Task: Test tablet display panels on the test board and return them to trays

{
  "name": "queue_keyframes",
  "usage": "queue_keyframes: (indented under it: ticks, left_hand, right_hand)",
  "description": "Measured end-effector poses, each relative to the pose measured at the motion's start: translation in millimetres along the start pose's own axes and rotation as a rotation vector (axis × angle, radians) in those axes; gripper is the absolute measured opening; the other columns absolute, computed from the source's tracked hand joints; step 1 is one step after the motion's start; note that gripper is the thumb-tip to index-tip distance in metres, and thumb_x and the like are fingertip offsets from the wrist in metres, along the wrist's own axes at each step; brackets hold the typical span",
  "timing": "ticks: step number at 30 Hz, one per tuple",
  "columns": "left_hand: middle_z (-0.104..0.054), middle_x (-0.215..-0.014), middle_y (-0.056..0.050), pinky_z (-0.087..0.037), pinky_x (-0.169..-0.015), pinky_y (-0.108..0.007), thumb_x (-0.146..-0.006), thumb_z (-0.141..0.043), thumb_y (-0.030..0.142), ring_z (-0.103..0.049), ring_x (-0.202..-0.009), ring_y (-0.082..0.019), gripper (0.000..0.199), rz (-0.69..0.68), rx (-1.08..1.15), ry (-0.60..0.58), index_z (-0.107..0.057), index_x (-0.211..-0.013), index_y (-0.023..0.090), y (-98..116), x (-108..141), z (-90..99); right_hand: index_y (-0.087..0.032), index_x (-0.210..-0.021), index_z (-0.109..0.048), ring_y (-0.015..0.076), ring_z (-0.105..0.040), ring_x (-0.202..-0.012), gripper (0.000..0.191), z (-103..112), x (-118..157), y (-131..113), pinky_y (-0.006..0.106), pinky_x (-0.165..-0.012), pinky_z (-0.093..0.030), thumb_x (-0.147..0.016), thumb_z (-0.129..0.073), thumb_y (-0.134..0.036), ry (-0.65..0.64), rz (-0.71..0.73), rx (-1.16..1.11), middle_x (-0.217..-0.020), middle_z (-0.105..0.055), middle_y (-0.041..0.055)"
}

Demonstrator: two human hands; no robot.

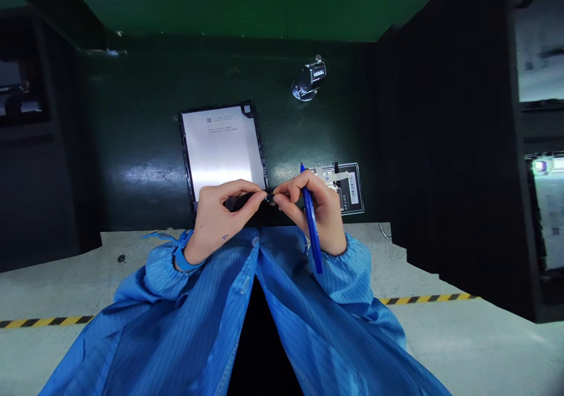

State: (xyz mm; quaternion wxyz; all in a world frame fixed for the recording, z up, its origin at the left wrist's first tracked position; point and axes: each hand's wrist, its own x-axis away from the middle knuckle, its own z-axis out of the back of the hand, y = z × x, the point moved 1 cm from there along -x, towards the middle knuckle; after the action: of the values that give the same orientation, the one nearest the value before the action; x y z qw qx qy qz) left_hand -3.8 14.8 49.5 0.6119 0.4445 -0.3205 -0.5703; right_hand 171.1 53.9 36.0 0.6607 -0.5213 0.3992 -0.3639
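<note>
My left hand is closed, with thumb and forefinger pinching a small dark part with a bit of metal on it. Opposite it, my right hand pinches the other end of the same part. A blue pen is tucked between the right hand's fingers, its tip pointing away from me. Just beyond my left hand lies a flat screen panel with a silver back, dark frame and small printing. Beside my right hand lies a flat dark piece with white labels, partly hidden by that hand.
A shiny metal tally counter stands farther back on the dark green bench top. Dark side walls rise at left and right. A lit device shows at the far right. Yellow and black tape crosses the floor.
</note>
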Motion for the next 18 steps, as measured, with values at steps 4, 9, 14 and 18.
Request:
queue_keyframes:
  ticks: [4,9,14,18]
  left_hand:
    - [-0.072,-0.066,0.002,-0.049,-0.053,-0.021,-0.083,-0.068,0.02,-0.061,-0.056,-0.01,0.012,-0.005,-0.027,-0.012,-0.073,-0.072,0.02,-1.6,2.1,-2.0]
    - [-0.072,-0.067,0.003,-0.049,-0.054,-0.022,-0.087,-0.066,0.021,-0.062,-0.055,-0.01,0.014,-0.033,-0.017,-0.073,-0.072,-0.075,0.02,-0.5,1.9,1.4]
    - [-0.075,-0.091,-0.005,-0.05,-0.076,-0.03,-0.094,-0.059,0.032,-0.069,-0.081,-0.017,0.016,-0.013,-0.388,0.192,-0.07,-0.093,0.021,-18.0,8.1,37.7]
    - [-0.068,-0.075,-0.003,-0.035,-0.058,-0.031,-0.093,-0.058,0.049,-0.064,-0.063,-0.023,0.031,0.361,-0.85,0.132,-0.063,-0.103,0.02,-39.6,21.8,61.0]
  right_hand:
    - [-0.023,-0.078,-0.046,0.0111,-0.058,-0.064,0.025,1.8,-2.0,0.3,0.026,-0.063,-0.049,-0.092,-0.066,-0.026,-0.072,-0.021,0.005,-0.08,-0.064,-0.0016]
    - [-0.024,-0.069,-0.034,0.0108,-0.055,-0.062,0.032,-11.5,-3.0,8.1,0.025,-0.062,-0.047,-0.083,-0.062,-0.017,0.028,0.054,-0.074,-0.07,-0.059,-0.0035]
    - [-0.025,-0.069,-0.03,0.0109,-0.053,-0.056,0.032,-22.3,-0.7,20.2,0.025,-0.056,-0.045,-0.08,-0.059,-0.017,0.129,-0.001,-0.008,-0.067,-0.059,-0.0044]
    - [-0.025,-0.086,-0.051,0.0233,-0.069,-0.096,0.015,-14.1,1.1,16.0,0.041,-0.084,-0.055,-0.089,-0.066,-0.027,0.141,0.04,0.272,-0.106,-0.074,0.0061]
